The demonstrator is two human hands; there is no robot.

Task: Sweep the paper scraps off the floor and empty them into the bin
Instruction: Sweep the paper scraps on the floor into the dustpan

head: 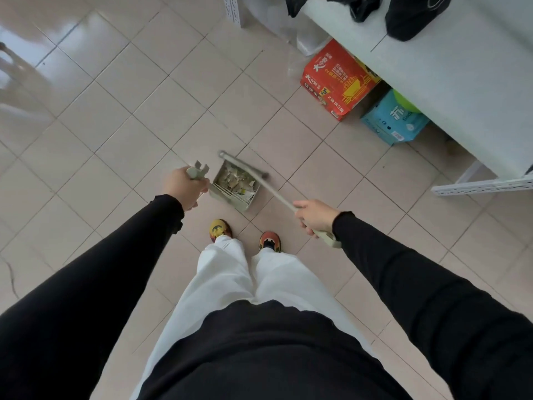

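I had the left hand gripping the dustpan (paper scraps inside) and the right hand gripping the broom.

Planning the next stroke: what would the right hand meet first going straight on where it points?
Probably the broom head at the mouth of the dustpan, down-handle from the right hand; depth is unclear.

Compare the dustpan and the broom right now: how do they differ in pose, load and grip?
The dustpan holds paper scraps; the broom carries none, its head lying along the pan's far edge. The dustpan's handle points up toward the camera, gripped at its top by the left hand; the broom's handle slants, gripped by the right hand just short of its end. Both are the same pale grey-green.
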